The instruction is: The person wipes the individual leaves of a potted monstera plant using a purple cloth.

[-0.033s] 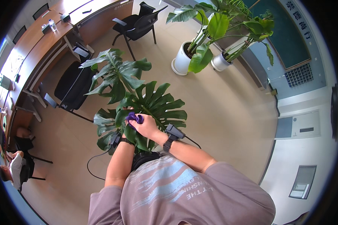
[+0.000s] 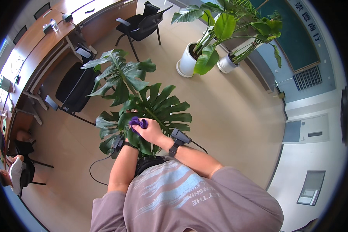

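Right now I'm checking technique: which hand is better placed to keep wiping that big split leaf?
Right. The right hand already presses the purple cloth on the leaf. The left hand sits lower, mostly hidden under the leaf's edge, seemingly steadying it.

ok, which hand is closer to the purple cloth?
Right. The right hand grips the purple cloth and presses it on the big split leaf. The left hand sits lower, mostly hidden under that leaf's edge, beside the cloth but apart from it.
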`<state>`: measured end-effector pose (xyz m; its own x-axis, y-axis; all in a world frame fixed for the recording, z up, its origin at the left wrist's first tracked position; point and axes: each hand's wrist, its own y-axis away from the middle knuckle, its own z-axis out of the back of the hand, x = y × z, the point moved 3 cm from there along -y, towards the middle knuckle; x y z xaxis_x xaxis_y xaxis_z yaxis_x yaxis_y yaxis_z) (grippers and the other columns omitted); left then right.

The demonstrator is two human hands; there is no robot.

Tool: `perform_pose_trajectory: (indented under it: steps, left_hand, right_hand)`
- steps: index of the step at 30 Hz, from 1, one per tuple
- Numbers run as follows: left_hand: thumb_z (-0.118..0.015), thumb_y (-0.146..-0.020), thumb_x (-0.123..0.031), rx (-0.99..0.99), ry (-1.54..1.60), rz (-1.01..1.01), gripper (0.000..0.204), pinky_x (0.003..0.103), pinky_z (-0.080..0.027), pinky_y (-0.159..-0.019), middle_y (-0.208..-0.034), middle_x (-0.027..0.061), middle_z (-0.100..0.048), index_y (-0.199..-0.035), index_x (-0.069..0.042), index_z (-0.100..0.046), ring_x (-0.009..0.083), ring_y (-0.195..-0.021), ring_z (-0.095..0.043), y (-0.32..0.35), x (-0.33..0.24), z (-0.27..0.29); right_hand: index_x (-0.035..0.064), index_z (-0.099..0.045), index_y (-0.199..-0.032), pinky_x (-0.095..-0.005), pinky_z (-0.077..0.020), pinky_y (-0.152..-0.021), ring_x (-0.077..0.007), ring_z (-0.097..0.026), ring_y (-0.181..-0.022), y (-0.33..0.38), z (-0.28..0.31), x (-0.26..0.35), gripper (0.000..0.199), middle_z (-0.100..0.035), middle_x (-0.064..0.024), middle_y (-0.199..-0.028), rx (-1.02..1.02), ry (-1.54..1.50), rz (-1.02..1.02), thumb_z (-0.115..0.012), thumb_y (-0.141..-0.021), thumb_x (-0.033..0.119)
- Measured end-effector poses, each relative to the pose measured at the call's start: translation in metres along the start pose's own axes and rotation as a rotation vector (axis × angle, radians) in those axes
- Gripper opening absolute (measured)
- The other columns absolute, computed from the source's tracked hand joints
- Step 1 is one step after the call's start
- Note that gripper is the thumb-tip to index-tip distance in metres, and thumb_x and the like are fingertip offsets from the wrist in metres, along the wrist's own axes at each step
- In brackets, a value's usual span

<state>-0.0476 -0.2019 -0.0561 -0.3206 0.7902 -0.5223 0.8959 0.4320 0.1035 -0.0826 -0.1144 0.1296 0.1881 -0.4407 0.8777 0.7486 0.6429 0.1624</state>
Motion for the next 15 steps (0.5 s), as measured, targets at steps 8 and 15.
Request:
perform_pose_trajectory:
  steps: [8,15]
  left_hand:
    - [-0.044,-0.097,-0.033,-0.141,-0.012,0.128,0.035,0.036,-0.049,-0.091,-0.113,0.0088,-0.063,-0.114,-0.007,-0.059,0.0214,-0.100,-0.060,0.002,-0.017,-0.024]
    - [-0.036,-0.103,-0.031,-0.272,0.166,0.231,0.037,0.038,-0.051,-0.086,-0.113,0.0075,-0.063,-0.124,-0.008,-0.056,0.0253,-0.098,-0.062,0.011,-0.032,-0.040]
  right_hand:
    - [0.0007,-0.069,-0.100,-0.0249,-0.0487,-0.074,-0.0081,-0.060,-0.080,0.012,0.014,0.011,0.016,-0.068,-0.0011,-0.089,0.101,-0.643,-0.051,-0.063,-0.091,0.012]
    - [-0.0009,-0.066,-0.109,-0.0250,-0.0489,-0.079,-0.0090,-0.061,-0.085,-0.018,0.013,-0.051,0.021,-0.068,-0.0008,-0.095,-0.146,-0.364,-0.035,-0.062,-0.093,0.012]
